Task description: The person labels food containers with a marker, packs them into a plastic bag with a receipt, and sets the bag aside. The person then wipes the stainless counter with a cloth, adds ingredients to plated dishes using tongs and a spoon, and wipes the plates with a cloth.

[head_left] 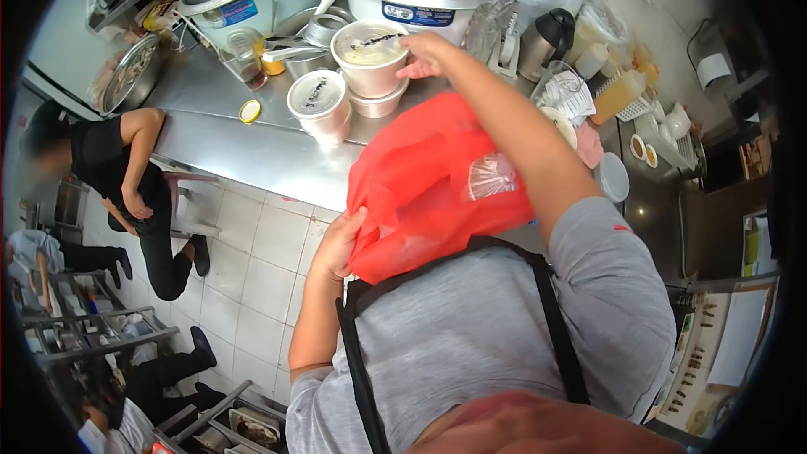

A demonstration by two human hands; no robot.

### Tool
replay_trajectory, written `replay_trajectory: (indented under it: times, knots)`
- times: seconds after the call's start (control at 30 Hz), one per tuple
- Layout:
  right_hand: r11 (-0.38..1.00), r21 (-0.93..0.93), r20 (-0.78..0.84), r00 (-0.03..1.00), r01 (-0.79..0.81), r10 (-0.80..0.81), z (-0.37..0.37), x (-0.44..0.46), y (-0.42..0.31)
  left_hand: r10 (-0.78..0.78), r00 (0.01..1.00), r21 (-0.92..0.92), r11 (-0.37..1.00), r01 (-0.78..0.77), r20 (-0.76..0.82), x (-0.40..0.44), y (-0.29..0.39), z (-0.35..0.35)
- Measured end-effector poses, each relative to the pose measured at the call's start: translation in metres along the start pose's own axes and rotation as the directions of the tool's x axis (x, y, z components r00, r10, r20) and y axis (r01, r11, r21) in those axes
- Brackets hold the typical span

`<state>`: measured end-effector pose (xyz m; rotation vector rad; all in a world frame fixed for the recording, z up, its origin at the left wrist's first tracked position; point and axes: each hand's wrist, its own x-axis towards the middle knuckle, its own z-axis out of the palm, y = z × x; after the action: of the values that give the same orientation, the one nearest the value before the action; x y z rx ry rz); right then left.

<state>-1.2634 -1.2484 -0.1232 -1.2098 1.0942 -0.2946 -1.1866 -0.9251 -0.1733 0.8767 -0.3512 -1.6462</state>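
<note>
My left hand [338, 244] is closed on the left edge of a red cloth-like bag [420, 176], which is spread in front of my chest. My right hand [426, 55] reaches over the bag to the right side of a white lidded tub [368, 55] with dark writing on its lid. Its fingers curve around the tub's rim. That tub sits on top of another white tub [380, 104]. Just left of them stands a second stack, its upper tub [319, 94] also marked on the lid. A small clear plastic packet [492, 176] lies against the bag.
Two large rice cookers [429, 8] stand behind the tubs on the steel counter [218, 139]. A yellow-rimmed lid [250, 111] lies left. A thermal jug [546, 42] and squeeze bottles [620, 97] are at right. A seated person [126, 168] is beside the counter at left.
</note>
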Motion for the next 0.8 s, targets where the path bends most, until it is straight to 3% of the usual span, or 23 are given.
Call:
replay_trajectory:
  times: [0.27,0.43,0.53,0.6,0.67,0.77,0.8]
  knots:
    - [0.976,-0.016,-0.14,0.966,0.215,-0.215,0.005,-0.016,0.02,-0.043,0.997,-0.053,0.998,0.04,-0.062,0.0,-0.002,-0.008]
    - [0.972,0.012,-0.041,0.971,0.236,-0.235,-0.024,-0.068,0.017,-0.119,0.993,-0.139,0.984,0.114,-0.027,0.022,0.004,-0.016]
    - [0.927,-0.019,-0.016,0.927,0.375,-0.375,-0.029,-0.125,0.007,-0.128,0.991,-0.168,0.977,0.133,0.04,0.042,0.009,-0.02]
    - [0.925,-0.055,0.121,0.922,0.376,-0.368,-0.042,-0.159,0.006,-0.124,0.98,-0.209,0.966,0.155,0.154,0.059,0.019,-0.029]
    - [0.936,-0.044,0.13,0.931,0.349,-0.341,-0.035,-0.185,0.01,-0.086,0.969,-0.28,0.948,0.151,0.232,0.068,0.024,-0.03]
    - [0.96,-0.03,0.2,0.943,0.277,-0.266,-0.028,-0.199,0.024,-0.039,0.999,-0.267,0.963,0.033,-0.015,0.076,0.041,-0.004]
    - [0.96,-0.077,0.219,0.944,0.268,-0.246,-0.024,-0.201,0.03,-0.048,0.999,-0.264,0.963,0.048,0.005,0.08,0.045,-0.006]
